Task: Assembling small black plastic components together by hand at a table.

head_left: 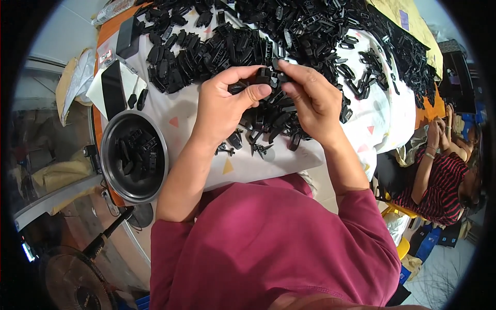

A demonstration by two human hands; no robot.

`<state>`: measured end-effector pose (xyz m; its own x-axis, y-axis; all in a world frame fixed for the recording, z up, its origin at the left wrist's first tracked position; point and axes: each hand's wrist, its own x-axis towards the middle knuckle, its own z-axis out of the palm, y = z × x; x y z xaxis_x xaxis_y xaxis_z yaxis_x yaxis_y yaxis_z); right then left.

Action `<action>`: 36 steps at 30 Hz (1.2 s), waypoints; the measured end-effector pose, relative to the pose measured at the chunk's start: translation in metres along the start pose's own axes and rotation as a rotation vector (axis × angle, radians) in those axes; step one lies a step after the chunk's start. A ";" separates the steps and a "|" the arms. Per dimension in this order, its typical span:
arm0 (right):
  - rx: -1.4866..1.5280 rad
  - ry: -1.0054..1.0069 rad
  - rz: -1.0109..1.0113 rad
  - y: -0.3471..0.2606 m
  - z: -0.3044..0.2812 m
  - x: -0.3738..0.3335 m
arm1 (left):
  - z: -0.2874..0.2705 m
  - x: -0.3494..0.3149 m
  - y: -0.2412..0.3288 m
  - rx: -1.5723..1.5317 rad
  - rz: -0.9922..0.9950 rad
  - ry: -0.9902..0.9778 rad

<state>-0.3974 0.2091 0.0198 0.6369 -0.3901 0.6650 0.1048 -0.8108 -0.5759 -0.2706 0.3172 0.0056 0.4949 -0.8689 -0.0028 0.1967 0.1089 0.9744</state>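
Observation:
Between my hands, above the table, is a small black plastic part. My left hand grips it between thumb and fingers. The thumb and forefinger of my right hand pinch its right end, where a smaller black piece seems to sit; I cannot tell whether the two are joined. Beneath and beyond my hands spreads a large heap of similar black plastic parts. A few loose black pieces lie on the cloth just below my hands.
A metal bowl holding black parts stands at the table's left edge, near a dark phone and a dark box. A white patterned cloth covers the table. At right sits another person; a fan stands lower left.

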 end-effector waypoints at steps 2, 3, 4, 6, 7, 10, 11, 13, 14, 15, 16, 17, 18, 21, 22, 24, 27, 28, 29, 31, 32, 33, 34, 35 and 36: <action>-0.042 -0.027 -0.015 -0.003 -0.004 0.000 | -0.001 -0.001 0.005 0.008 0.006 0.001; -0.086 -0.053 -0.025 -0.003 -0.005 0.000 | -0.001 -0.002 0.007 0.060 0.017 -0.001; -0.050 -0.043 -0.004 -0.003 -0.005 0.002 | -0.003 -0.001 0.009 0.112 0.028 -0.006; -0.044 -0.088 0.011 -0.005 -0.009 -0.001 | -0.007 0.002 0.011 0.363 0.231 -0.039; -0.041 -0.133 0.030 -0.007 -0.012 -0.002 | -0.008 0.006 0.014 0.609 0.436 -0.073; -0.011 -0.086 0.010 -0.003 -0.007 -0.008 | -0.004 0.013 0.012 0.296 0.178 -0.143; -0.027 -0.038 0.004 -0.003 -0.005 -0.008 | -0.002 0.016 0.006 -0.116 -0.142 -0.180; -0.203 -0.028 -0.012 -0.001 -0.005 -0.009 | 0.010 0.018 -0.012 -0.269 -0.134 -0.160; -0.297 0.008 -0.035 0.001 -0.004 -0.012 | 0.018 0.018 -0.016 -0.315 -0.125 -0.123; -0.392 0.044 -0.057 0.003 -0.002 -0.014 | 0.025 0.018 -0.017 -0.360 -0.117 -0.085; -0.433 0.088 -0.073 0.005 -0.001 -0.016 | 0.027 0.017 -0.019 -0.325 -0.068 -0.092; -0.434 0.123 -0.104 0.007 0.000 -0.019 | 0.032 0.016 -0.018 -0.325 -0.074 -0.111; -0.339 0.132 -0.004 0.003 -0.001 -0.022 | 0.038 0.015 -0.017 -0.350 -0.117 -0.026; 0.119 -0.007 0.664 0.000 -0.006 -0.033 | 0.033 0.015 -0.033 -0.437 -0.128 -0.053; 0.316 0.021 0.795 -0.004 -0.008 -0.034 | 0.032 0.014 -0.039 -0.504 -0.193 -0.089; 0.595 0.047 0.903 0.000 -0.010 -0.031 | 0.029 0.021 -0.045 -0.585 -0.229 -0.140; 0.677 -0.153 0.852 0.040 -0.020 -0.011 | 0.024 0.040 -0.033 -0.567 -0.285 0.021; 0.450 -0.189 0.775 0.066 -0.014 -0.005 | 0.018 0.051 -0.028 -0.539 -0.278 0.130; -0.206 -0.171 0.460 0.084 -0.012 0.005 | 0.020 0.062 -0.017 -0.466 -0.261 0.308; -0.734 -0.370 0.095 0.106 -0.001 0.023 | 0.007 0.080 -0.008 -0.429 -0.218 0.398; -0.786 -0.463 0.045 0.108 0.006 0.028 | 0.004 0.082 -0.004 -0.309 -0.168 0.390; -0.838 -0.557 -0.004 0.111 0.011 0.031 | 0.002 0.085 -0.001 -0.189 -0.118 0.380; -0.834 -0.551 -0.008 0.115 0.012 0.031 | -0.002 0.091 -0.003 0.075 0.020 0.351; -0.764 -0.510 -0.066 0.119 0.009 0.030 | -0.001 0.092 -0.008 0.557 0.163 0.368; -0.695 -0.469 -0.123 0.123 0.005 0.028 | 0.001 0.092 -0.013 0.865 0.234 0.269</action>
<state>-0.3629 0.1008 -0.0350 0.9188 -0.1842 0.3492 -0.2014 -0.9794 0.0133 -0.2278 0.2352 -0.0068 0.6427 -0.7178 0.2678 -0.5776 -0.2245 0.7848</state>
